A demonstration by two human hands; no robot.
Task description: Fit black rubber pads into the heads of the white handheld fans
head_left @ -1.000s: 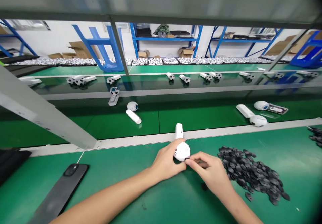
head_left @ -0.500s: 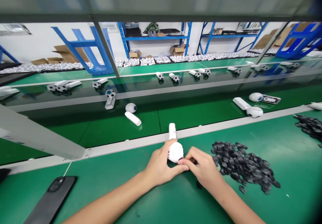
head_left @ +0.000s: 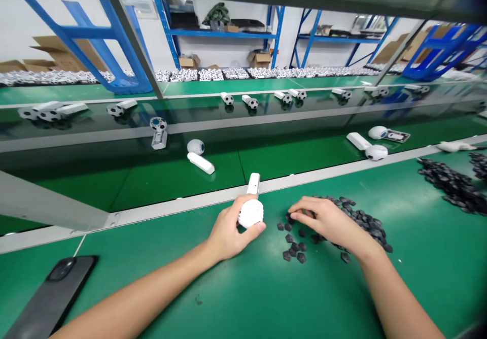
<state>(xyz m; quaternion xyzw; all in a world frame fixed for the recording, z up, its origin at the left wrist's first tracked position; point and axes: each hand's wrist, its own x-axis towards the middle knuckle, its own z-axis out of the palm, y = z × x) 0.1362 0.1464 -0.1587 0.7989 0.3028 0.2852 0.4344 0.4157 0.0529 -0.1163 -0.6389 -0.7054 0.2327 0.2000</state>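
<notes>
My left hand [head_left: 228, 232] is wrapped round the round head of a white device [head_left: 251, 213], its thumb on the near right side and its fingers behind. The device's handle points away, over the pale rail. Over the left edge of a pile of small black pieces [head_left: 369, 225], my right hand [head_left: 323, 217] has its thumb and fingertips together at a black piece [head_left: 289, 217]. Several loose black pieces [head_left: 294, 250] lie between the two hands on the green table [head_left: 243, 298].
A black phone [head_left: 53, 293] lies at the left front, near a grey post [head_left: 49, 202]. Beyond the rail [head_left: 213, 197], white devices [head_left: 201, 163] lie on the green belt, more at the right. Another black pile [head_left: 452, 184] is at far right.
My right hand has left the white device and moved right, to the black pieces. My left hand still holds the device. The view has shifted, and loose black pieces now show between the hands.
</notes>
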